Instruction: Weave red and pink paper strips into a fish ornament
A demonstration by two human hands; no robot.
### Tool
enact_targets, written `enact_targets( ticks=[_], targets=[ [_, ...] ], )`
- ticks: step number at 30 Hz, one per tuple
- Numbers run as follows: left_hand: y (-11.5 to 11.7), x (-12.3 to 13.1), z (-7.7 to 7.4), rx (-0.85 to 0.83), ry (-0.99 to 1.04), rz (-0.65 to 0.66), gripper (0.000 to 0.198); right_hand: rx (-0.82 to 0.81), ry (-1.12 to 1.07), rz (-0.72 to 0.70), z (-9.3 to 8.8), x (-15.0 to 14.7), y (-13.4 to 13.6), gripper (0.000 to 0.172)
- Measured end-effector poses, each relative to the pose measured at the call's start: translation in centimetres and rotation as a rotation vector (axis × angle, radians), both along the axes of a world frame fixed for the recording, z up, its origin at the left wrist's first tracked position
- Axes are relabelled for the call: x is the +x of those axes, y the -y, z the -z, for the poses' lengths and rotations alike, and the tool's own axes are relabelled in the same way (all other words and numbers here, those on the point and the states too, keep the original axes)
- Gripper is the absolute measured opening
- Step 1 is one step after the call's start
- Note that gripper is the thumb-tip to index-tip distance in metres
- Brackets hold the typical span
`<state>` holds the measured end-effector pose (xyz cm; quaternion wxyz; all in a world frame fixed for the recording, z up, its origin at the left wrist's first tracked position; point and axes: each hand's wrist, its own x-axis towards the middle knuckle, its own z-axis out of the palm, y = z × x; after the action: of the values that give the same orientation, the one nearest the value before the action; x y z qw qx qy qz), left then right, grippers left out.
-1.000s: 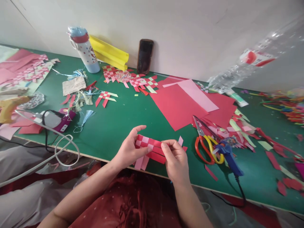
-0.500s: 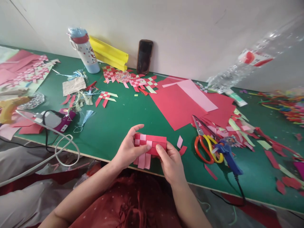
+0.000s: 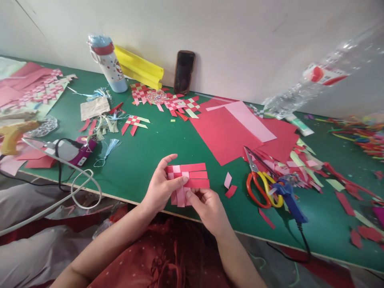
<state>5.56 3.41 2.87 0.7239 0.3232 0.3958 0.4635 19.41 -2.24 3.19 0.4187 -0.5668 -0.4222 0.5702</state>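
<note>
Between my hands is a small weave of red and pink paper strips (image 3: 196, 175), held above the table's front edge. Its red strips point right and fan slightly apart, while the pink ones hang down toward me. My left hand (image 3: 163, 184) grips the woven left end, thumb on top and index finger raised. With thumb and fingers my right hand (image 3: 208, 204) pinches the pink strips at the lower right; its fingertips are partly hidden. Two paper scraps (image 3: 230, 191) lie just right of my right hand.
Scissors with red and yellow handles (image 3: 258, 188) and a blue glue gun (image 3: 289, 200) lie at right. Red paper sheets (image 3: 228, 136) are behind them. A flask (image 3: 109, 64), a phone (image 3: 184, 72) and a plastic bottle (image 3: 318, 76) stand along the wall. Cables (image 3: 87, 174) cross at left.
My right hand has moved down and left from the red strips to the pink ones. The red strips now spread apart, and the weave has shifted slightly left and up.
</note>
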Motion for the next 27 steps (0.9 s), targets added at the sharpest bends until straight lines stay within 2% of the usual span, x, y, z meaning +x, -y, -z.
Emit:
enact_targets(
  ticks=[4, 7, 12, 14, 18, 27],
  targets=[
    [-0.3, -0.5, 0.1, 0.0, -0.004, 0.036, 0.077, -0.005, -0.001, 0.021, 0.1, 0.4, 0.2, 0.03],
    [-1.1, -1.6, -0.2, 0.012, -0.04, 0.178, 0.069, -0.032, -0.014, 0.042, 0.3, 1.1, 0.3, 0.028],
    [-2.6, -2.6, -0.9, 0.092, -0.211, 0.482, 0.04, -0.04, 0.005, -0.08, -0.3, 2.1, 0.2, 0.023],
    [-2.9, -2.6, -1.1, 0.124, -0.286, 0.541, 0.036, -0.037, 0.016, -0.117, -0.6, 2.2, 0.2, 0.024],
    [-2.9, -2.3, -1.1, 0.125, -0.381, 0.495, 0.042, -0.072, 0.019, -0.136, -0.6, 2.0, 0.5, 0.025],
    [-2.8, -2.2, -1.0, 0.175, -0.389, 0.46, 0.044, -0.068, 0.046, -0.11, -0.5, 2.0, 0.5, 0.028]
  ],
)
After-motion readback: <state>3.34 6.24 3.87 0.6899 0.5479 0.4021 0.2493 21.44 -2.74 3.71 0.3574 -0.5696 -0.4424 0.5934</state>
